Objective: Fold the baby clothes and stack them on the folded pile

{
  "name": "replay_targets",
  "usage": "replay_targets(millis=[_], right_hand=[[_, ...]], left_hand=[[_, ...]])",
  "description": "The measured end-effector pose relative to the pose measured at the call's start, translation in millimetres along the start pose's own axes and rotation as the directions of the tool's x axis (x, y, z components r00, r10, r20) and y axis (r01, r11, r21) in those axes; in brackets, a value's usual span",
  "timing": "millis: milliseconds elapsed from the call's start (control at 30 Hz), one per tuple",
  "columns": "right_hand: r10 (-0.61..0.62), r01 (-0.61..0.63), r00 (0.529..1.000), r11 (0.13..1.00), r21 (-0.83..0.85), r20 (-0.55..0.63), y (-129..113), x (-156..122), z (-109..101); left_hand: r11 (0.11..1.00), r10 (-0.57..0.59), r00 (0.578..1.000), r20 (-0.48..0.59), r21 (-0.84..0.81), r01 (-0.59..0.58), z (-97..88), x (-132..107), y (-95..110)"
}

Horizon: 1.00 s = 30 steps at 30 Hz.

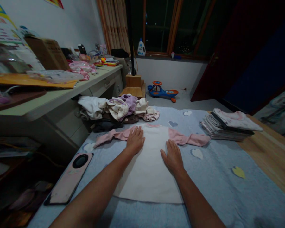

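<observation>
A small white shirt with pink sleeves lies spread flat on a light blue blanket. My left hand rests flat on the shirt's upper left, fingers stretched out, close to the left pink sleeve. My right hand lies flat on the shirt's right side, fingers together and extended, just below the right pink sleeve. Neither hand holds anything.
A heap of unfolded clothes lies at the blanket's far left. A stack of folded clothes sits at the far right. A phone lies at the left edge. A cluttered desk runs along the left; a toy car stands on the floor.
</observation>
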State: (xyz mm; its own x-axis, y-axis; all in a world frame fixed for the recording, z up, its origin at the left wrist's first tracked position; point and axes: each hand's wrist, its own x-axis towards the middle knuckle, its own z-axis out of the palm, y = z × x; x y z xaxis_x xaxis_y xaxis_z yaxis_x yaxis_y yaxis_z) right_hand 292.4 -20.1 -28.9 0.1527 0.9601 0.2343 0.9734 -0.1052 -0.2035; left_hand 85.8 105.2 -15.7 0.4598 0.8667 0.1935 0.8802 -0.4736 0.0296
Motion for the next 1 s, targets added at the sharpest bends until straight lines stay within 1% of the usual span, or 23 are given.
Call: replay_targets(millis=[67, 133, 233, 333, 433, 533, 600, 667, 767, 833, 933, 1000], right_hand=[[-0.003, 0.003, 1.0, 1.0, 0.004, -0.011, 0.1, -0.1, 0.1], [-0.003, 0.003, 1.0, 1.0, 0.009, -0.021, 0.6, -0.2, 0.2], [-0.005, 0.006, 1.0, 1.0, 0.02, -0.028, 1.7, -0.4, 0.9], [-0.001, 0.002, 1.0, 0.999, 0.037, -0.024, 2.3, -0.5, 1.8], [0.01, -0.009, 1.0, 0.999, 0.049, -0.022, 3.3, 0.2, 0.9], [0.036, -0.034, 0.999, 0.998, 0.05, -0.041, 8.4, 2.9, -3.9], [0.077, -0.074, 0.995, 0.996, 0.048, -0.065, 16.0, 5.8, -8.6], [0.137, -0.133, 0.986, 0.99, 0.049, -0.095, 26.4, 9.0, -13.0], [0.202, -0.193, 0.97, 0.979, 0.071, -0.139, 42.7, 12.7, -16.4], [0.201, -0.188, 0.967, 0.978, 0.09, -0.159, 50.8, 14.3, -16.1], [0.196, -0.18, 0.964, 0.979, 0.098, -0.179, 56.7, 15.8, -14.5], [0.203, -0.183, 0.956, 0.977, 0.112, -0.212, 56.7, 16.7, -14.5]], left_hand=[[0.994, 0.091, 0.994, 0.054, -0.058, -0.088, 2.6, 9.7, 5.2], [0.988, 0.124, 0.987, 0.106, -0.11, -0.112, 5.3, 18.8, 9.0], [0.989, 0.085, 0.989, 0.124, -0.134, -0.068, 7.9, 27.5, 12.2], [0.989, 0.026, 0.994, 0.105, -0.145, -0.011, 8.7, 29.2, 14.0], [0.987, 0.004, 0.998, 0.061, -0.162, 0.006, 9.0, 26.7, 14.5], [0.984, 0.014, 1.0, -0.007, -0.178, -0.016, 9.1, 24.0, 12.3], [0.98, 0.015, 0.999, -0.048, -0.195, -0.024, 8.8, 23.1, 9.3], [0.976, -0.01, 0.998, -0.068, -0.216, -0.005, 8.4, 22.6, 5.9], [0.975, -0.031, 0.998, -0.057, -0.223, 0.017, 7.7, 19.8, 1.1], [0.98, 0.001, 1.0, -0.029, -0.198, -0.007, 6.5, 14.9, -1.8], [0.988, 0.054, 0.998, 0.023, -0.146, -0.05, 3.1, 2.0, -7.4], [0.992, 0.062, 0.997, 0.052, -0.116, -0.055, 0.3, -10.0, -12.5]])
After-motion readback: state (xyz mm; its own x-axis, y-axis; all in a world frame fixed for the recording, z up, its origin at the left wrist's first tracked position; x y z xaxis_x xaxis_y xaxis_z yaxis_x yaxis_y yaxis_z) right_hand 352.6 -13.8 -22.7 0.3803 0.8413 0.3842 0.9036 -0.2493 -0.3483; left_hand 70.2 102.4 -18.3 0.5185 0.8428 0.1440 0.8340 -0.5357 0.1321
